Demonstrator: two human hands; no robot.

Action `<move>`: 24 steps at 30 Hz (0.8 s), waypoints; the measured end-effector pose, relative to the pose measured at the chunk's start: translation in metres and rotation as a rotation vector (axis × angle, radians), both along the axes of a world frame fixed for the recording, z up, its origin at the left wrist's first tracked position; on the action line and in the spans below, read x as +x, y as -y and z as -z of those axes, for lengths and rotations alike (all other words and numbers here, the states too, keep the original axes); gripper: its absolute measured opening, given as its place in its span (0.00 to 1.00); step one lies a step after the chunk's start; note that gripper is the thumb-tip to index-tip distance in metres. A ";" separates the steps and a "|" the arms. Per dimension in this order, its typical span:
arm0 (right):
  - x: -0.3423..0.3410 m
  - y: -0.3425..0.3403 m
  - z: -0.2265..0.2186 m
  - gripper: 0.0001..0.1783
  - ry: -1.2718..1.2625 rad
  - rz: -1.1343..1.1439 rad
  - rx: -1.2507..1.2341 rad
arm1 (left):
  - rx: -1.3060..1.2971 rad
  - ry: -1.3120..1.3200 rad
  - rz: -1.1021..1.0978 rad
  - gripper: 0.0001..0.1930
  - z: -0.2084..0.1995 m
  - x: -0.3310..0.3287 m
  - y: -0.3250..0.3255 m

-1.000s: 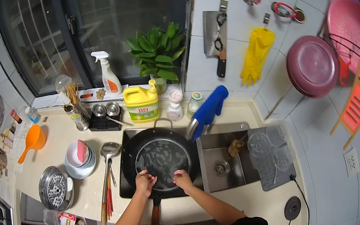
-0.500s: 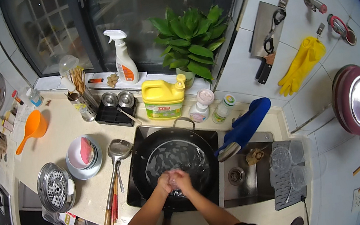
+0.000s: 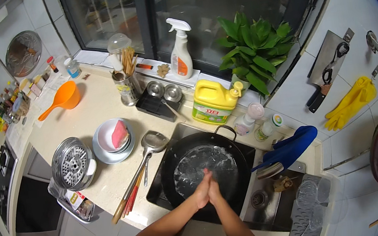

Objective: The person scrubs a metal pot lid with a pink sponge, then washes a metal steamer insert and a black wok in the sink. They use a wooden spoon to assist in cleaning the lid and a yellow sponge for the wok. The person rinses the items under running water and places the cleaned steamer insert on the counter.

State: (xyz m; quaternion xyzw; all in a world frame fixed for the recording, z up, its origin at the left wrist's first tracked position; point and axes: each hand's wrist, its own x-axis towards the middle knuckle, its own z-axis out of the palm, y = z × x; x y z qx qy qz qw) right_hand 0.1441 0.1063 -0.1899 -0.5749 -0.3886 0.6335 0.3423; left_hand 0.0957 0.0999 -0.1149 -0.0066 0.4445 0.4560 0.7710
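Observation:
A black wok (image 3: pixel 240 156) with water in it sits in the left sink basin, and whitish patches float on the water. Low over its near side, my left hand (image 3: pixel 202 194) and my right hand (image 3: pixel 214 192) are pressed palm to palm. Their fingers are closed together and point toward the far side. No object shows between them, though the inner palms are hidden. Past the wok stands a yellow jug of dish soap (image 3: pixel 215 100). A large metal spatula (image 3: pixel 133 185) and red chopsticks (image 3: pixel 134 195) lie at its left.
Stacked bowls (image 3: pixel 104 139) with a pink cloth and a steamer basket (image 3: pixel 72 163) stand left. A blue cloth (image 3: pixel 289 149) hangs by the right basin (image 3: pixel 267 214). Glasses (image 3: pixel 306 193) sit on a grey mat. A cleaver (image 3: pixel 328 55) and yellow gloves (image 3: pixel 355 102) hang on the wall.
My view has swung, so the counter appears shifted right and tilted. My hands were blurred together over the wok; now they are sharper, pressed together with fingers pointing away.

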 end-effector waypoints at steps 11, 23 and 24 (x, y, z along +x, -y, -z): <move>0.034 -0.015 -0.121 0.17 -0.021 -0.173 0.156 | 0.322 -0.182 0.337 0.23 -0.071 -0.026 0.012; 0.087 0.024 -0.094 0.14 0.634 -0.579 0.518 | 0.997 -1.903 0.014 0.09 -0.103 -0.154 -0.011; 0.087 0.026 -0.099 0.13 0.545 -0.552 0.423 | 0.888 -2.060 -0.124 0.13 -0.106 -0.178 -0.017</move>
